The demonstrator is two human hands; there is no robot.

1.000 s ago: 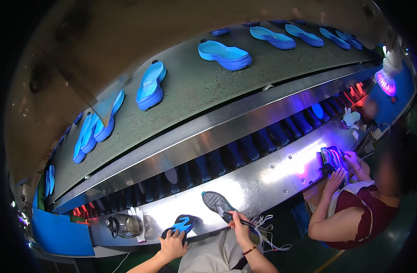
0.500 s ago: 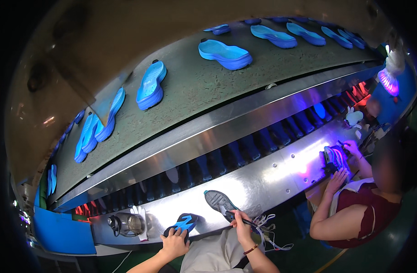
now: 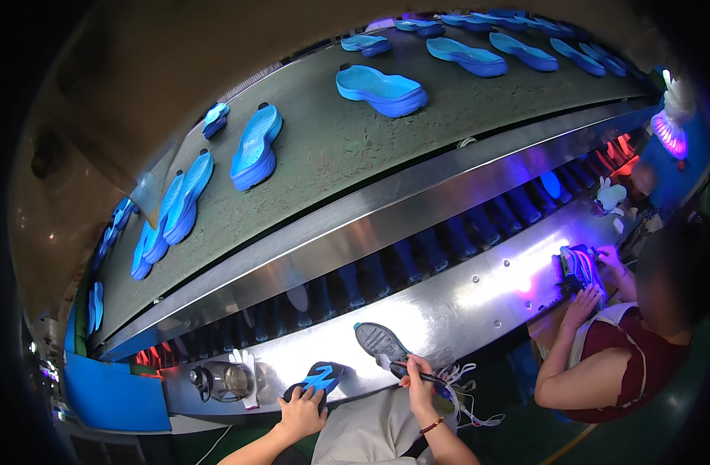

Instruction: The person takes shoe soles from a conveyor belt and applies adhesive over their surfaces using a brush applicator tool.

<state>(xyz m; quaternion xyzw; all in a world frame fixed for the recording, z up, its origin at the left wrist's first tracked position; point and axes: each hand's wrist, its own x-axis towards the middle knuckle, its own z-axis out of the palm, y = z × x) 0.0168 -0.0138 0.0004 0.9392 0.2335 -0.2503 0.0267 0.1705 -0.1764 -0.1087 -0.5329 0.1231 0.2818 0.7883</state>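
My left hand (image 3: 302, 409) lies over the near end of a black shoe sole with a blue pattern (image 3: 324, 375), its fingers bent onto the edge. In my right hand (image 3: 418, 380) is a brush (image 3: 398, 369) with a dark handle. Its pale tip rests on or just above the grey underside of a shoe (image 3: 376, 341). That shoe lies bottom up, toe pointing away from me. White laces (image 3: 467, 395) trail beside my right wrist. Whether the right fingers also touch the shoe is hidden.
A metal ledge (image 3: 440, 310) runs before me. A see-through jug (image 3: 229, 380) and a white glove (image 3: 251, 381) stand at left. Beyond, a green conveyor belt (image 3: 316, 147) carries several blue soles (image 3: 382, 91). A co-worker (image 3: 603, 356) handles a shoe at right.
The view has shifted slightly. The brush tip sits a little nearer to me along the shoe's underside. My left hand stays on the sole. The co-worker's far hand has dropped closer to their shoe.
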